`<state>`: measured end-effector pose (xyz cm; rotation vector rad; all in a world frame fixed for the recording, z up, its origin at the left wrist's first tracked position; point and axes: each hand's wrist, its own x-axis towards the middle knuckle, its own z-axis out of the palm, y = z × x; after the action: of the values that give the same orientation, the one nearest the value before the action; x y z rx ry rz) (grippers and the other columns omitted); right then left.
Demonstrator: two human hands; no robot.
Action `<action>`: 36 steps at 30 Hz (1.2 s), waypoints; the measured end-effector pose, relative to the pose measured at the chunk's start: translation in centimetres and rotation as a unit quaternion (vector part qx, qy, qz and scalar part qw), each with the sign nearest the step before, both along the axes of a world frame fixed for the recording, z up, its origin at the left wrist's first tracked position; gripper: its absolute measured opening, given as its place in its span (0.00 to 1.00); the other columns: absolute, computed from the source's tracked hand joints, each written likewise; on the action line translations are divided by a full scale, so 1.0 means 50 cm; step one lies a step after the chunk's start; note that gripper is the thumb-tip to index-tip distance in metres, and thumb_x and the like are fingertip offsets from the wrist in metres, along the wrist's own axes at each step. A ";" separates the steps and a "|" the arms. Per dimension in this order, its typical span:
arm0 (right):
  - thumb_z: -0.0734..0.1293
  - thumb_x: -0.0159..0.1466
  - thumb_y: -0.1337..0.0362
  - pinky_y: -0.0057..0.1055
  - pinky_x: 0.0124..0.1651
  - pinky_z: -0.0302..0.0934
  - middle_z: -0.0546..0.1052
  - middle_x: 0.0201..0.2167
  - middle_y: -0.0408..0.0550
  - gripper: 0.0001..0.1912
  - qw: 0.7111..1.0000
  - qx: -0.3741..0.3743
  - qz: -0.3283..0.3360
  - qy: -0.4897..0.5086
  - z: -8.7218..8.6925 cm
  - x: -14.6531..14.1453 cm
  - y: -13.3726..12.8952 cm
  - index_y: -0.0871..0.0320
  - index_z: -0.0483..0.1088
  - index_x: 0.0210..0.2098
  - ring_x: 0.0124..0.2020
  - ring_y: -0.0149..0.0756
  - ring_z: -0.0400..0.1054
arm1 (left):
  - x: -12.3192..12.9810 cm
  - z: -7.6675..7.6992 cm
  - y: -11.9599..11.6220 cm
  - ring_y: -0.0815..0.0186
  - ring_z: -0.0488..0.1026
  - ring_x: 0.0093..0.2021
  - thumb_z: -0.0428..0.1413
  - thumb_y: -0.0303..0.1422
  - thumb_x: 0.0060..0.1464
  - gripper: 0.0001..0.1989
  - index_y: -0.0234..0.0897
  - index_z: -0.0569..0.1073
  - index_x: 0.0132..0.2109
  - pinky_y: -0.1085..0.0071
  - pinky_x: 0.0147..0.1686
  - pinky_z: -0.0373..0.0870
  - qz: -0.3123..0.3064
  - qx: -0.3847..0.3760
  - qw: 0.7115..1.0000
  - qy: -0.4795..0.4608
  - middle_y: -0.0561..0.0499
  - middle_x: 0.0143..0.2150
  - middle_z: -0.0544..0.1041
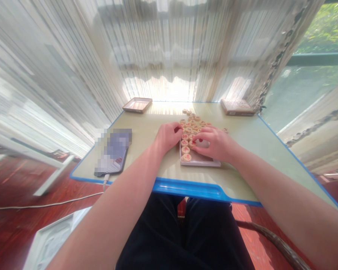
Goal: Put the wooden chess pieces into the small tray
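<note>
A shallow open box point(205, 162) on the table holds round wooden Chinese chess pieces point(185, 150) with red characters, lined up along its left side. My right hand point(218, 142) reaches over the box from the right, thumb and fingertips closed around a Chinese chess piece point(193, 143) in the second column. My left hand point(169, 135) is at the box's upper left edge with its fingers curled together; what they hold, if anything, is hidden. Beyond the hands, more loose Chinese chess pieces point(192, 117) lie scattered, partly covered by my right hand.
A phone point(115, 152) with a white charging cable point(105, 180) lies at the left. An open box lid point(137, 105) sits at the far left corner, a closed flat box point(237, 107) at the far right. The table point(146, 165) has a blue raised edge. Sheer curtains hang behind.
</note>
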<state>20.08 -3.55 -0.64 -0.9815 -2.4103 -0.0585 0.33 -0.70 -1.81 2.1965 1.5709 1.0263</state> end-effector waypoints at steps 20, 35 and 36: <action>0.58 0.60 0.65 0.42 0.56 0.54 0.75 0.44 0.50 0.17 0.967 -0.065 -0.245 0.041 -0.042 0.106 0.121 0.54 0.76 0.42 0.48 0.43 0.64 | 0.001 0.003 -0.004 0.65 0.73 0.32 0.50 0.32 0.49 0.12 0.37 0.77 0.35 0.72 0.35 0.67 0.016 -0.009 1.000 -0.012 0.51 0.31 0.79; 0.64 0.54 0.58 0.37 0.43 0.62 0.78 0.33 0.50 0.16 0.939 -0.112 -0.320 0.057 -0.023 0.105 0.116 0.58 0.75 0.38 0.39 0.43 0.69 | -0.005 -0.001 -0.001 0.65 0.74 0.33 0.50 0.32 0.50 0.12 0.37 0.78 0.36 0.72 0.37 0.67 0.016 0.008 1.000 -0.005 0.50 0.32 0.79; 0.64 0.55 0.57 0.37 0.44 0.61 0.78 0.33 0.50 0.17 0.940 -0.113 -0.316 0.054 -0.023 0.105 0.116 0.58 0.75 0.40 0.40 0.43 0.69 | -0.005 -0.002 -0.001 0.65 0.74 0.33 0.50 0.32 0.50 0.12 0.37 0.78 0.36 0.72 0.37 0.67 0.015 0.009 1.000 -0.006 0.50 0.32 0.79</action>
<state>25.33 2.27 -1.81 -1.7843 -1.9394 0.0431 0.08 -0.77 -1.89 2.1813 1.5995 1.0630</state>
